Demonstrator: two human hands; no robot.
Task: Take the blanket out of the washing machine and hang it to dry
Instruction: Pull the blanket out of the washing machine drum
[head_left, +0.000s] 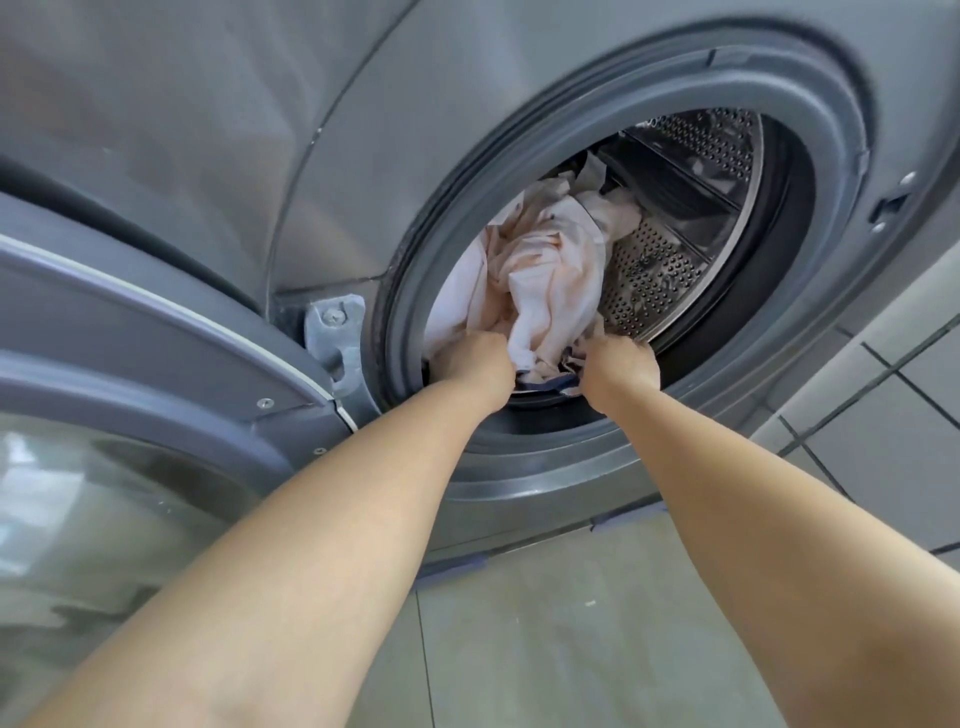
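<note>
2 bare forearms are reaching into the washing machine; the left hand and right hand are each clutching the pale blanket, which is lying bunched inside the drum.

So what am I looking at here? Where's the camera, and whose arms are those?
The camera sits on a person's head, looking forward and down, so the two bare arms are their own. In front is a grey washing machine with its round door swung open to the left. Inside the metal drum lies a crumpled pale blanket. The left hand and right hand each grip the blanket at the opening's lower edge. Below is a tiled floor.
</note>
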